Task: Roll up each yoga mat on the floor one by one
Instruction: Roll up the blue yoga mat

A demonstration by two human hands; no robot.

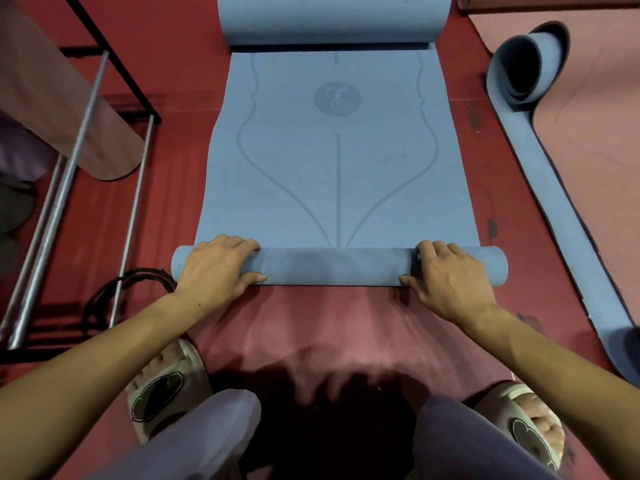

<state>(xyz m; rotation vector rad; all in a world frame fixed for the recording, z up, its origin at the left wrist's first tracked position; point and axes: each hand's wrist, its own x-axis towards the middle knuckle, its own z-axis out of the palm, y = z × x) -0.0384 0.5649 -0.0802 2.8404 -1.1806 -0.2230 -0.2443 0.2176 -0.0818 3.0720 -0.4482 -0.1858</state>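
Watching remotely, I saw the left hand (214,268) and right hand (450,275) clasped over the crosswise started roll of the blue foam yoga mat (337,161), whose flat length stretched away across the red floor (180,140).

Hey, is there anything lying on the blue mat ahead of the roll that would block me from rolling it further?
No loose object lies on the flat blue mat ahead of the roll. At its far end, though, the mat curls up into a second roll, which the roll would eventually meet.
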